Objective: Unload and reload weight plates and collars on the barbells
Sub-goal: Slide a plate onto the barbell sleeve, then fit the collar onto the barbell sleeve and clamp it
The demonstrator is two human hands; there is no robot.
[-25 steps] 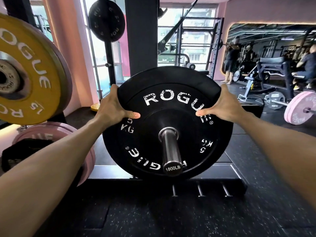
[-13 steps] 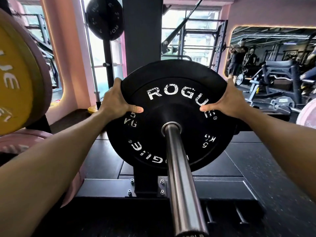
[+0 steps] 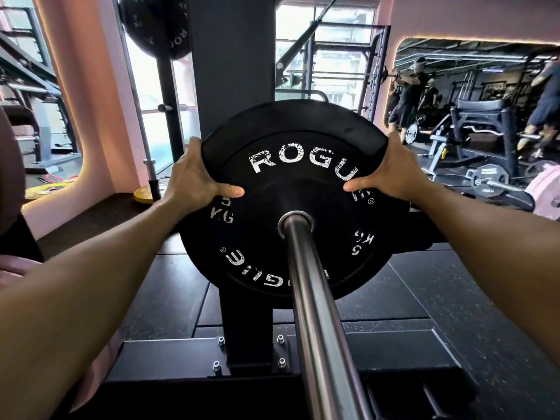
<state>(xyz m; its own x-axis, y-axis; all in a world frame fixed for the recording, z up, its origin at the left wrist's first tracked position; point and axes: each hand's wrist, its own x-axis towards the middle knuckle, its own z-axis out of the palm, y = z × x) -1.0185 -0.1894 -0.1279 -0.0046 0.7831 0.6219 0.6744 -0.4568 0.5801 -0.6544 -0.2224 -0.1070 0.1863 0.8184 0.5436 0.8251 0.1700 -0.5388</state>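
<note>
A black 5 kg bumper plate (image 3: 291,237) with white lettering sits on the steel barbell sleeve (image 3: 315,313), far along it from me. My left hand (image 3: 197,177) grips the plate's upper left rim, thumb on its face. My right hand (image 3: 391,174) grips the upper right rim the same way. The sleeve runs from the plate's hub toward the bottom of the view. No collar shows on the sleeve.
A black rack upright (image 3: 233,71) stands right behind the plate, bolted to a base (image 3: 169,359). Another black plate (image 3: 157,25) hangs at upper left. A yellow plate (image 3: 145,195) lies on the floor. People and machines (image 3: 485,131) fill the right side.
The plate has slid away from me along the sleeve, so much more bare sleeve shows in front of it. Both hands kept their grip and went with it.
</note>
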